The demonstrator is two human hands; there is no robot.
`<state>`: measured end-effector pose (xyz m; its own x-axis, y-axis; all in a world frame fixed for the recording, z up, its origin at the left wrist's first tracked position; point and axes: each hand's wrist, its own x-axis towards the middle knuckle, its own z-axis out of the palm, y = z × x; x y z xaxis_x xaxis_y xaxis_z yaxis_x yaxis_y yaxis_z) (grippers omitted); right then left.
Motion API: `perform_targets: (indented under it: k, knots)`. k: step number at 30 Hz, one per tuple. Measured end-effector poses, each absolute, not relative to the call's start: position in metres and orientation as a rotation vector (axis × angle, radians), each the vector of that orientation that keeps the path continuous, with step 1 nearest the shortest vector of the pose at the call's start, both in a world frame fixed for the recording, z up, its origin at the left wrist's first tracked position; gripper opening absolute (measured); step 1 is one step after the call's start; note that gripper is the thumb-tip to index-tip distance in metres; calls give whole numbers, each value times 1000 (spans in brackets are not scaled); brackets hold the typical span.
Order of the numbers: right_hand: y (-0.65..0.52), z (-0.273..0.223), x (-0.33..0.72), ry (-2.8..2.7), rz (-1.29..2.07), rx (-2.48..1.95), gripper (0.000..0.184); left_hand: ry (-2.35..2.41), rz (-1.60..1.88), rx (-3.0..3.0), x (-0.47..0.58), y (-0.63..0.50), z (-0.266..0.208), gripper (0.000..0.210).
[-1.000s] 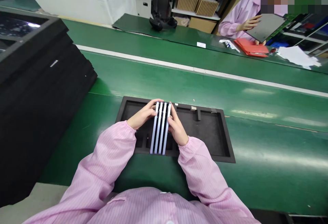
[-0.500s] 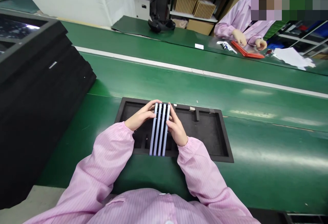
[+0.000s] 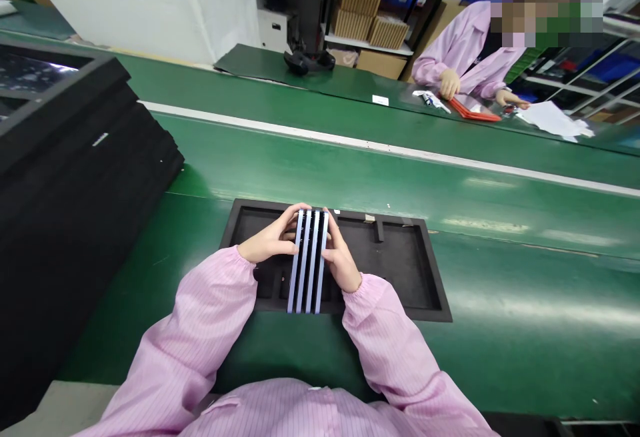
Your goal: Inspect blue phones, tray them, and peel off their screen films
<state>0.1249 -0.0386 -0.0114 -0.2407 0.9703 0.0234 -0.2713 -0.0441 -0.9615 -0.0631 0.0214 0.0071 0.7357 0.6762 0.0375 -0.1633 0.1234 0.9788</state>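
My left hand (image 3: 273, 236) and my right hand (image 3: 340, 254) are closed on a row of several thin phone-like slabs (image 3: 308, 264), one from each side. The slabs stand on edge side by side, with pale blue metallic edges facing up and dark gaps between them. My thumbs press the outer slabs on the near side, while the other fingers reach round towards the far end and are partly hidden. Under the slabs lies a shallow black foam tray (image 3: 437, 270) with low dividers. Whether the slabs touch the tray floor I cannot tell.
A tall stack of black trays (image 3: 100, 177) leans at the left. Across the green bench (image 3: 525, 277) runs a white strip (image 3: 350, 144). Beyond it, a co-worker (image 3: 450, 50) in pink handles things near a red-orange item (image 3: 473, 110) and white paper (image 3: 553, 118).
My view has shifted slightly, and both my hands still grip the slabs. My left thumb sits a little lower along the slabs. The co-worker's hands have moved farther apart, one towards the white paper.
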Motion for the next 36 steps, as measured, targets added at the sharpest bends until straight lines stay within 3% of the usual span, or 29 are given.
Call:
perform_targets:
  k: [21,29,36]
  knots:
    - [-40,-7,122,-1261,1397,-928,94,551,734,1385,-53,11,10,75]
    - [-30,-6,121,-1165,1292,-998,59,503,903,1344,-48,18,-2,52]
    - [-29,-1,119,-1242,1183,-990,56,550,938,1370,-43,18,1,45]
